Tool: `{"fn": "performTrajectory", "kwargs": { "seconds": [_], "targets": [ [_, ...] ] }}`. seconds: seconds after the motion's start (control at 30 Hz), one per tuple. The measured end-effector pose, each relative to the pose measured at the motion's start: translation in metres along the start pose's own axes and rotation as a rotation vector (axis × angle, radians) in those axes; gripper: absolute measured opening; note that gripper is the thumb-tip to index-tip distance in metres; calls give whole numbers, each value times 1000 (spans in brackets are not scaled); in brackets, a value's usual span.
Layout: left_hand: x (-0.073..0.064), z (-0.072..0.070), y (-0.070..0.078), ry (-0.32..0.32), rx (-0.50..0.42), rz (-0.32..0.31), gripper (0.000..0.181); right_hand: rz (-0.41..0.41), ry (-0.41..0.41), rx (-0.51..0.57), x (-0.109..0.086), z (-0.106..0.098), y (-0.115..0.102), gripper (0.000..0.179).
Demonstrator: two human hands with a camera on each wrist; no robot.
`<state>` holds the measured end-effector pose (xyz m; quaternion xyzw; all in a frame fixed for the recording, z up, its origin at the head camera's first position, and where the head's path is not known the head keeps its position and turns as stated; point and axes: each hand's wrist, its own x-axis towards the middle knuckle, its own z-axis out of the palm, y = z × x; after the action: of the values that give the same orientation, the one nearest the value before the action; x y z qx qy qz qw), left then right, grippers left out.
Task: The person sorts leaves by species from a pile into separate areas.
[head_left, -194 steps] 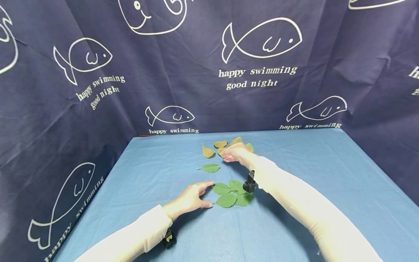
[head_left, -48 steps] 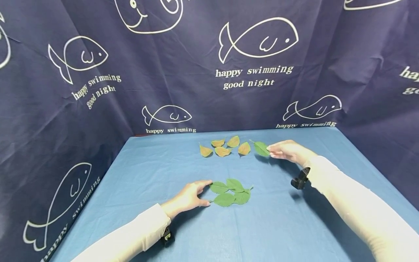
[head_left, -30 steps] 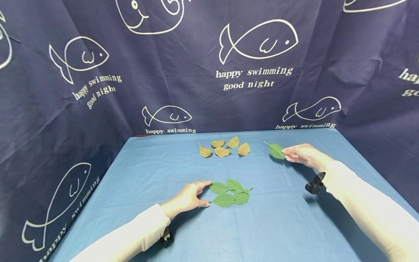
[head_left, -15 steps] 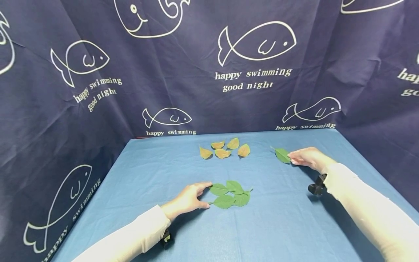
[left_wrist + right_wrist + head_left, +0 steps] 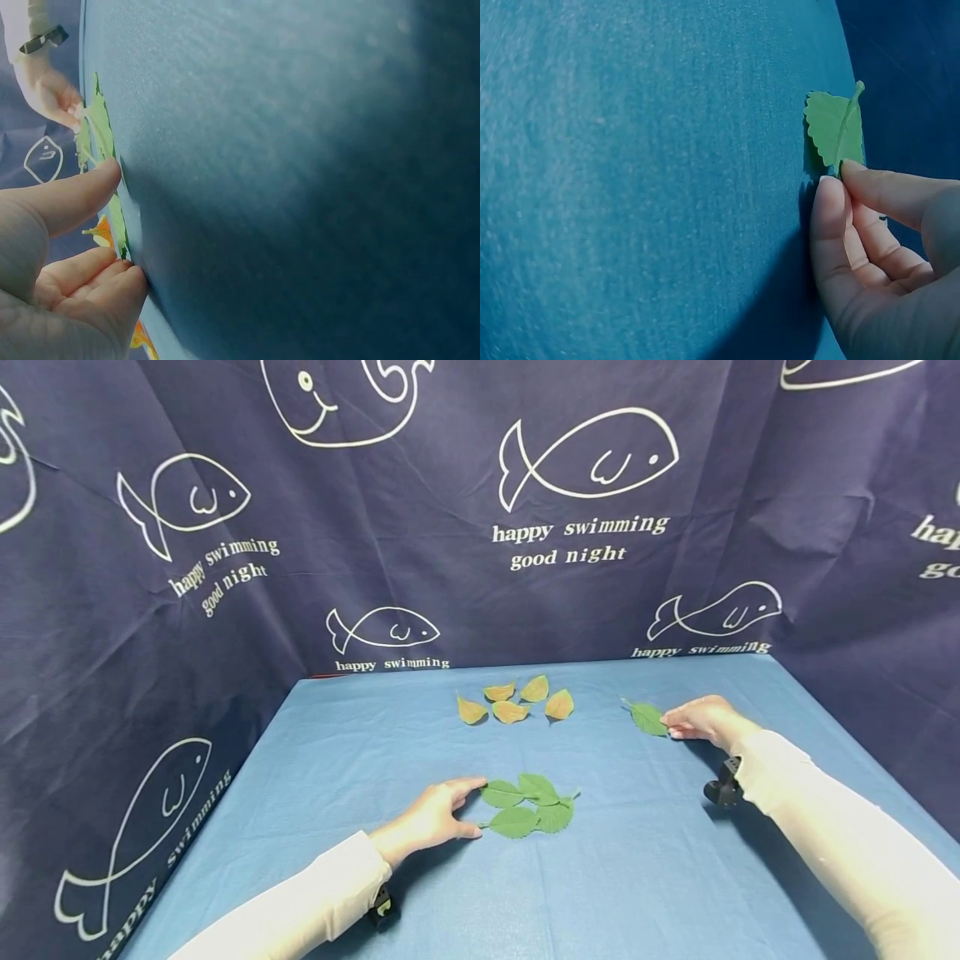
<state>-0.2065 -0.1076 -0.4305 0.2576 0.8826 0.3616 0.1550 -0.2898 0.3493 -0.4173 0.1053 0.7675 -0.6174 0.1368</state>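
Observation:
My right hand pinches the tip of a green leaf between thumb and index finger, at the right of the blue table. In the right wrist view, the serrated leaf lies low against the cloth with its stem pointing away from the fingers. My left hand rests on the table, thumb and fingers spread apart beside a cluster of several overlapping green leaves. Its index fingertip is right at the edge of one leaf, its thumb at another's stem.
Several yellow-brown leaves, somewhat curled, lie in a group toward the back of the table. A dark blue curtain printed with white fish hangs behind and at the sides.
The lone green leaf that lay between the two groups has left that spot. My right hand moved from the yellow leaves to the right, carrying a green leaf, and lowered it. My left hand stayed.

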Motion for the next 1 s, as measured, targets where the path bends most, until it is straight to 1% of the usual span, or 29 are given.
{"fn": "performTrajectory", "kwargs": {
  "seconds": [0.13, 0.33, 0.43, 0.57, 0.8, 0.9, 1.0],
  "targets": [
    [1, 1, -2, 0, 3, 3, 73, 3, 31, -15, -1, 3, -1, 19],
    [1, 1, -3, 2, 10, 15, 73, 44, 161, -128, 9, 4, 0, 11],
    [0, 1, -2, 2, 12, 17, 73, 72, 204, -149, 11, 5, 0, 11],
    [-1, 0, -2, 0, 9, 22, 73, 81, 213, -130, 8, 7, -2, 16],
    [-2, 0, -1, 0, 16, 30, 73, 77, 185, -42, 0, 11, -4, 9],
    [-2, 0, 0, 3, 19, 34, 73, 73, 172, -26, -1, 15, -6, 15],
    [-1, 0, -1, 7, 15, 26, 74, 63, 168, -3, -2, 20, -12, 17]
  ]
}}
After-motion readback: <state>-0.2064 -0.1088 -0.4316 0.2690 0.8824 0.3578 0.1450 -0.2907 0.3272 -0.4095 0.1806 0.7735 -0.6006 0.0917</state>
